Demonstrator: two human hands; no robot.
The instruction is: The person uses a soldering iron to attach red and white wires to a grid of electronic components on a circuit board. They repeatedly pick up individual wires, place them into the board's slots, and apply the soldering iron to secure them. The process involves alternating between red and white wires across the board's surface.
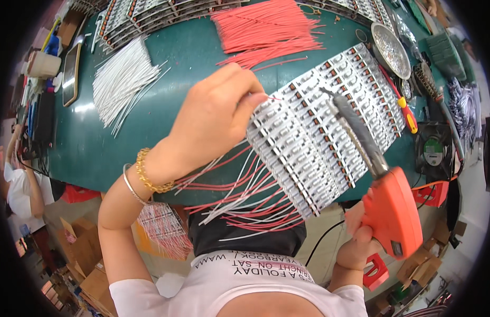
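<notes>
My left hand pinches a thin red wire, its tip showing at the upper left edge of a panel of small circuit boards. The rest of that wire is hidden by my fingers. My right hand grips a red soldering gun with a dark barrel, its tip above the panel and apart from my left fingers. Red and white wires trail from the panel's near left edge, over the table edge towards my lap.
A pile of red wires and a bundle of white wires lie behind. To the right are a metal bowl, a screwdriver and a small black fan. A phone lies left; more board panels stand at the back.
</notes>
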